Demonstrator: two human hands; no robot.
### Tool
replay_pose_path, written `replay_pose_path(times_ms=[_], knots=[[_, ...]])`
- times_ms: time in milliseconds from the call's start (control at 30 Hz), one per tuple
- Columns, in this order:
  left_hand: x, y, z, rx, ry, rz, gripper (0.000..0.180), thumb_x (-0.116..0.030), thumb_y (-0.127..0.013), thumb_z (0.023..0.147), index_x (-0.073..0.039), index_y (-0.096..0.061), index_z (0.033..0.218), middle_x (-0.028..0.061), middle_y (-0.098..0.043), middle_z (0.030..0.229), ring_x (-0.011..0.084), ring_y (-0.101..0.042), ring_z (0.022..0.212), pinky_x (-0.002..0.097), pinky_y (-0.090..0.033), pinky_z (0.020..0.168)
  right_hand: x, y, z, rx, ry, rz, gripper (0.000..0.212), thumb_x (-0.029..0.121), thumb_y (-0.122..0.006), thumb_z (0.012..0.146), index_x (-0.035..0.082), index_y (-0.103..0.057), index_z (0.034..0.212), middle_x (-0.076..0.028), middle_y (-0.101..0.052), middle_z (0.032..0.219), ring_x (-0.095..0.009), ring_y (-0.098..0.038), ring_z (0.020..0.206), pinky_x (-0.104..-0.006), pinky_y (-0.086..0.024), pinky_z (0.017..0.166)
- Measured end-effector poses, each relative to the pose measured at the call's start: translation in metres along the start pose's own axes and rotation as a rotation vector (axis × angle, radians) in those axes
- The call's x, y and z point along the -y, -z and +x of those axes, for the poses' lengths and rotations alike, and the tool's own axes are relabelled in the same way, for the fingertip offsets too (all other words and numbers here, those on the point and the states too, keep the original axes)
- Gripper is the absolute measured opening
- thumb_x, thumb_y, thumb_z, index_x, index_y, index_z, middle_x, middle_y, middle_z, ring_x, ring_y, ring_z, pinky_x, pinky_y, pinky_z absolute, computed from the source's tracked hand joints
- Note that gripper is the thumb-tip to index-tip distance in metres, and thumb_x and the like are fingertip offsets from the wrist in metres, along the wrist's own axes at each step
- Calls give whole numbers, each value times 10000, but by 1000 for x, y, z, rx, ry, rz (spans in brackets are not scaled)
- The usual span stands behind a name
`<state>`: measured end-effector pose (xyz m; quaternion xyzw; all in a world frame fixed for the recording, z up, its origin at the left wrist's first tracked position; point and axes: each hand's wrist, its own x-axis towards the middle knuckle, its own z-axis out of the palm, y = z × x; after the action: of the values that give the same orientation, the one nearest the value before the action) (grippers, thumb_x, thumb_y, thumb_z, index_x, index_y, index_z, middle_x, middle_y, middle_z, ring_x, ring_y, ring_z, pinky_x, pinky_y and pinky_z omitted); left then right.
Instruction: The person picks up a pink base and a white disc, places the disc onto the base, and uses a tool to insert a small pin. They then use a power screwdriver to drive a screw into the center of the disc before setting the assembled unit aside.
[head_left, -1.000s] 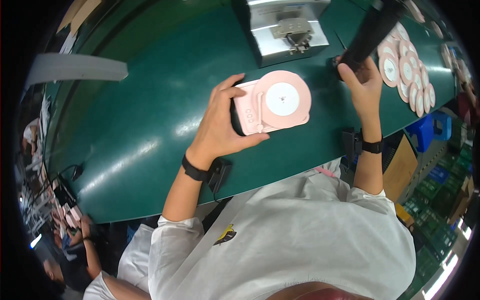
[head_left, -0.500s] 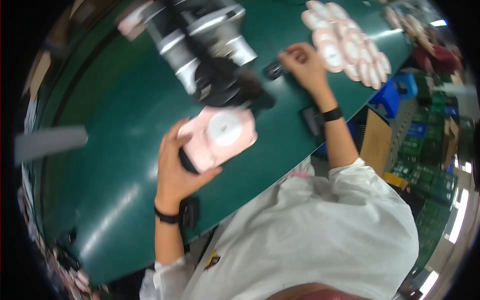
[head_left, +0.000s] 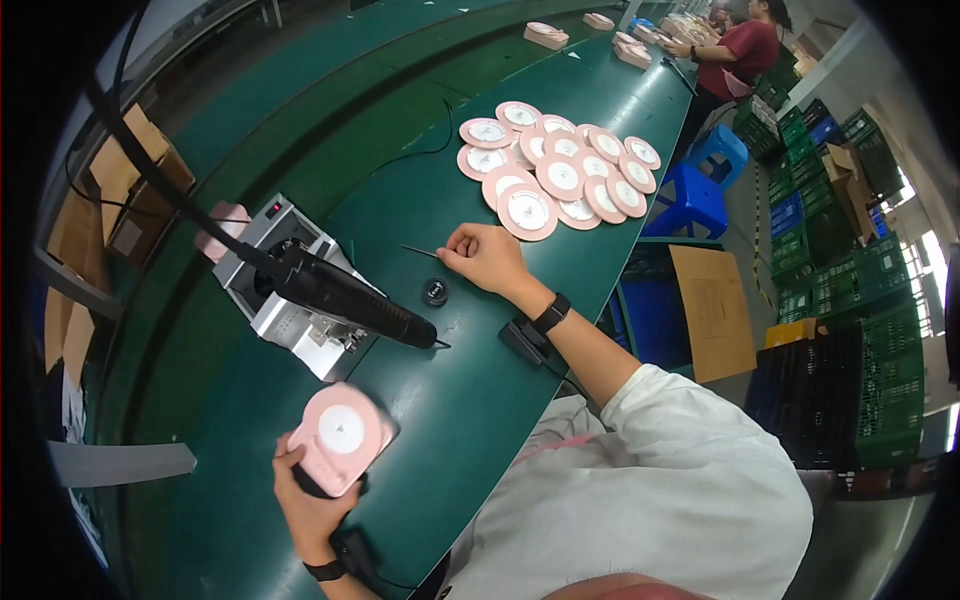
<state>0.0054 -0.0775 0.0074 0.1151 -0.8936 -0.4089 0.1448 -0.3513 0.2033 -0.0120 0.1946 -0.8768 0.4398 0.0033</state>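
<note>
My left hand (head_left: 308,505) is closed around the lower edge of a pink rounded housing (head_left: 310,455) with a white round disc on its face, held at the near left of the bench. Between the fingertips of my right hand (head_left: 487,262) is a thin dark metal rod (head_left: 418,250), pointing left. Just below that rod sits a small round black container (head_left: 435,292). A black electric screwdriver (head_left: 360,310) hangs tilted between my hands, its bit tip apart from the housing. Behind it stands a silver screw feeder (head_left: 290,335).
Many overlapping pink discs with white centres (head_left: 560,175) lie beyond my right hand. Black wrist-strap boxes with cords, one a black box (head_left: 525,342), lie near the bench edge. Blue stools (head_left: 690,200), a cardboard flap (head_left: 713,315) and green crates (head_left: 890,370) stand right. A co-worker (head_left: 745,55) is far off.
The view has swung, and the picture is sharper. The housing, earlier right below the screwdriver, is now apart from it, with my left hand still around it. My right hand remains near the black container.
</note>
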Motion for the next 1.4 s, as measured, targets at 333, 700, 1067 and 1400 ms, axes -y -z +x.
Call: replay_pose_path(times_ms=[333, 700, 1067, 1400], knots=[[93, 59, 18, -344, 73, -17, 749, -172, -852, 673, -12, -453, 1286, 195, -533, 1368, 294, -510, 1314, 419, -364, 1150, 6, 7, 2, 49, -54, -53, 269, 349, -793, 821, 83, -753, 824, -21, -696, 679, -184, -667, 616, -331, -510, 596], [136, 100, 175, -520, 177, 271, 796, -407, -925, 677, -4, -550, 1251, 203, -676, 1149, 316, -662, 1096, 392, -524, 956, -25, -7, 14, 31, 61, 162, 238, 209, -757, 953, -9, -701, 876, 1, -673, 731, -60, -576, 666, -233, -445, 603], [127, 85, 178, -452, 234, 339, 782, -392, -895, 723, -4, -523, 1290, 264, -623, 1281, 409, -575, 1240, 451, -466, 1053, -24, -4, 14, 66, 23, 214, 277, 225, -713, 995, 4, -665, 834, 87, -532, 700, -6, -419, 624, -201, -292, 549], [123, 48, 222, -562, 152, 510, 913, -380, -879, 739, 9, -443, 1440, 261, -536, 1365, 445, -479, 1298, 476, -409, 1117, -29, -13, 22, 42, 8, 193, 283, 209, -726, 981, -3, -653, 809, 93, -504, 650, 4, -393, 581, -200, -269, 516]])
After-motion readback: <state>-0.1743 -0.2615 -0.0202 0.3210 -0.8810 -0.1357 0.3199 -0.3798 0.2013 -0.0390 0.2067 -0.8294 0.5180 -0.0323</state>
